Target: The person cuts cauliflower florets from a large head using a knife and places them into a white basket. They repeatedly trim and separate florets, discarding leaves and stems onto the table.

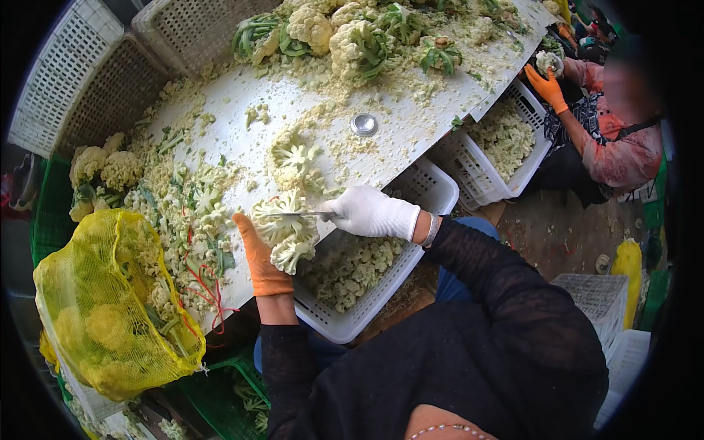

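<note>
My left hand (264, 261), in an orange glove, holds a cut cauliflower piece (291, 253) over the table's near edge. My right hand (374, 213), in a white knit glove, grips a knife whose thin blade (300, 214) lies across the cut florets, pointing left. Just beyond them a cauliflower piece with its branching stems showing (294, 157) rests on the white table (231, 115). Below my hands a white perforated crate (379, 305) holds cut cauliflower florets (352, 275).
Cauliflower heads (357, 49) with leaves lie at the far side. A yellow mesh bag (110, 319) of cauliflower stands left, near red string (206, 286). A round metal lid-like object (364, 125) sits on the table. A co-worker (616, 132) sits right beside another floret crate (495, 159).
</note>
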`<state>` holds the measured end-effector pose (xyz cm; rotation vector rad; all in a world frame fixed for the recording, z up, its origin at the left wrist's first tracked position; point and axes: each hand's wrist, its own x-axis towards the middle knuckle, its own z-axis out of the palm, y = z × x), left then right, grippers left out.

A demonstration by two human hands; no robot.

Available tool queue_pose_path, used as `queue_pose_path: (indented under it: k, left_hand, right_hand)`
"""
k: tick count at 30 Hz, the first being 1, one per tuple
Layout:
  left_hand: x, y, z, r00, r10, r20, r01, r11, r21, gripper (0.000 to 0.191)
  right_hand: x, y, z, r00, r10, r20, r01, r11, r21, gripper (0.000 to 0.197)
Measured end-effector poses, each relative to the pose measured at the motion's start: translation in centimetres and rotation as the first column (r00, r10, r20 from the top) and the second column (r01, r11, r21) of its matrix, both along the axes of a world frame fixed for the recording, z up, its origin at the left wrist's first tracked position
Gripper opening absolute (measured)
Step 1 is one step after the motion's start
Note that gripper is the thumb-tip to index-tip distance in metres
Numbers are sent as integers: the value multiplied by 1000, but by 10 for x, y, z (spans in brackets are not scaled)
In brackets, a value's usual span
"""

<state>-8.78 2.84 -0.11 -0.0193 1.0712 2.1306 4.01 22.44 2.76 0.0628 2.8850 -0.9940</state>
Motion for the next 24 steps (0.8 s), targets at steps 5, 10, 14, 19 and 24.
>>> queue_pose_path:
  k: [5, 10, 14, 19, 24]
  left_hand:
    - [22, 7, 24, 995, 97, -4, -97, 986, -135, 99]
    - [31, 4, 24, 999, -16, 40, 17, 1000, -24, 94]
    - [40, -5, 11, 993, -95, 73, 94, 995, 22, 71]
    - [59, -5, 8, 980, -115, 164, 107, 992, 60, 56]
    - [59, -16, -7, 982, -44, 185, 44, 999, 8, 58]
  right_hand:
    - [0, -10, 5, 993, 44, 111, -51, 997, 60, 19]
    - [6, -19, -8, 1000, -3, 14, 2, 993, 114, 19]
    - [12, -30, -9, 997, -44, -68, 63, 948, 312, 12]
    - [21, -27, -12, 992, -66, -111, 106, 907, 407, 11]
    - [25, -24, -1, 972, -157, 177, 168, 984, -54, 31]
